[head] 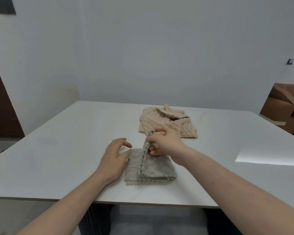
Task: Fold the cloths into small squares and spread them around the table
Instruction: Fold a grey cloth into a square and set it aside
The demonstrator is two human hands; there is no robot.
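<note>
A grey-beige cloth [151,168] lies partly folded on the white table [58,158], near the front edge. My right hand [165,143] pinches its top layer by a corner and holds that corner raised above the rest. My left hand [115,158] rests flat on the table with fingers apart, its fingertips touching the cloth's left edge. Farther back lies a loose pile of beige cloths [168,122], rumpled and unfolded, just behind my right hand.
The table's front edge runs right below the grey-beige cloth. A brown cardboard box [285,106] stands off the table at the far right. A white wall is behind the table, a dark door [0,106] at the left.
</note>
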